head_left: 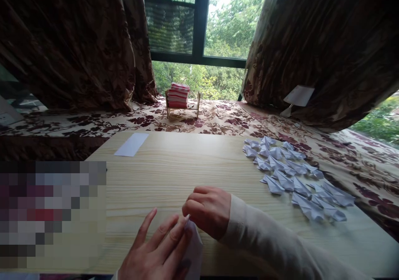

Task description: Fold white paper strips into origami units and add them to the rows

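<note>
A white sheet of paper [193, 246] lies at the near edge of the light wooden table [187, 168], partly folded. My left hand [154, 251] rests flat on it with fingers stretched out and apart. My right hand [207, 209], in a cream sleeve, has its fingers curled and pinches the paper's upper corner. Most of the sheet is hidden under both hands.
Several folded white paper shapes [293, 176] lie in a heap on the table's right side. A flat white paper strip [131, 144] sits at the far left. A small wooden stand with red-striped cloth [179, 99] is on the floral sill. A blurred patch covers the left.
</note>
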Action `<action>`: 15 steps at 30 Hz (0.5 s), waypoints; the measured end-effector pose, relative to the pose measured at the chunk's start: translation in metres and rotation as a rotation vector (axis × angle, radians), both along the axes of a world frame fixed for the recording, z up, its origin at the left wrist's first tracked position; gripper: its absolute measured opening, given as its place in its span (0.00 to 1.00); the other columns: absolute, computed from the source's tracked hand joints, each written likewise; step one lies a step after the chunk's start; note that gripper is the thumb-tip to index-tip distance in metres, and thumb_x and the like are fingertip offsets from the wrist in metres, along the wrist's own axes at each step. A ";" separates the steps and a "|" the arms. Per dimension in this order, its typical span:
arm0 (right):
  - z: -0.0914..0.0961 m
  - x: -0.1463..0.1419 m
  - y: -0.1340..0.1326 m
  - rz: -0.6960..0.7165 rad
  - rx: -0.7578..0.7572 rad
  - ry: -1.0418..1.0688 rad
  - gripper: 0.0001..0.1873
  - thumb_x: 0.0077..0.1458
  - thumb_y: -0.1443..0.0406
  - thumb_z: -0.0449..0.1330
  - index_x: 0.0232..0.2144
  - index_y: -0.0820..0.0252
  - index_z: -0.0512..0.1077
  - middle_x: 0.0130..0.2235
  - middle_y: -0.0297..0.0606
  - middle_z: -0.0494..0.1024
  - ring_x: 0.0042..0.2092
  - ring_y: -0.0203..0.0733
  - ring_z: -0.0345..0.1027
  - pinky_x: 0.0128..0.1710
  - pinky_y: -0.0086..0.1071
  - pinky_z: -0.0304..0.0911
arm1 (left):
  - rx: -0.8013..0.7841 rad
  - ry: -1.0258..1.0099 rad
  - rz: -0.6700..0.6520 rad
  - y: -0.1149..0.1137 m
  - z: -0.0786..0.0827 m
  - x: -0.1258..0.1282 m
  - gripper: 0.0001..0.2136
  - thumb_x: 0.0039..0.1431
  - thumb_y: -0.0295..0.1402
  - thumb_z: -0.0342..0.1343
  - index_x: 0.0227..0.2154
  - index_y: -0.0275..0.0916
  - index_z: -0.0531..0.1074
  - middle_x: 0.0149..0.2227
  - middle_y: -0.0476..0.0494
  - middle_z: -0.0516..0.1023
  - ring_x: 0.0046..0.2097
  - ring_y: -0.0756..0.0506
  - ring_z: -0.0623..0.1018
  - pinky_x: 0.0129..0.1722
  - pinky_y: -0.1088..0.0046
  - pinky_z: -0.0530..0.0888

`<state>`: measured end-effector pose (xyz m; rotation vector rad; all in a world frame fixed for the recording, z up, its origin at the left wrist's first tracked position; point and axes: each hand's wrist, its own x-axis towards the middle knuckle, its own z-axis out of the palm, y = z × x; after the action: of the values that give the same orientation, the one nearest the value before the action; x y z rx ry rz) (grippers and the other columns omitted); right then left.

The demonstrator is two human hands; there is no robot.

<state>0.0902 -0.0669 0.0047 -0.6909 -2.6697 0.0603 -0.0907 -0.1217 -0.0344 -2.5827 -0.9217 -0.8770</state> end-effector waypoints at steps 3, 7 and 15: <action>0.006 -0.002 0.002 0.005 0.021 -0.092 0.05 0.52 0.68 0.54 0.25 0.60 0.67 0.28 0.33 0.70 0.31 0.36 0.56 0.28 0.29 0.53 | -0.022 0.006 -0.002 0.001 0.002 0.001 0.13 0.55 0.38 0.48 0.41 0.41 0.70 0.43 0.48 0.76 0.47 0.46 0.70 0.57 0.61 0.51; 0.012 0.000 0.005 0.024 0.038 -0.189 0.07 0.50 0.68 0.55 0.21 0.60 0.65 0.29 0.32 0.70 0.31 0.36 0.56 0.27 0.30 0.50 | 0.026 -0.035 -0.030 0.002 -0.002 0.001 0.13 0.57 0.36 0.46 0.42 0.42 0.70 0.41 0.49 0.77 0.46 0.47 0.71 0.57 0.60 0.49; 0.001 0.017 -0.044 -0.294 0.101 0.088 0.07 0.53 0.70 0.52 0.31 0.58 0.69 0.26 0.34 0.70 0.28 0.36 0.57 0.26 0.31 0.49 | 0.085 0.041 -0.017 0.001 -0.011 -0.002 0.15 0.57 0.36 0.43 0.43 0.41 0.70 0.45 0.46 0.74 0.48 0.44 0.68 0.56 0.55 0.49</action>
<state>0.1068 -0.1105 0.0053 -1.0136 -2.4420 -0.1189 -0.0924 -0.1202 -0.0454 -2.5297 -0.8338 -0.8454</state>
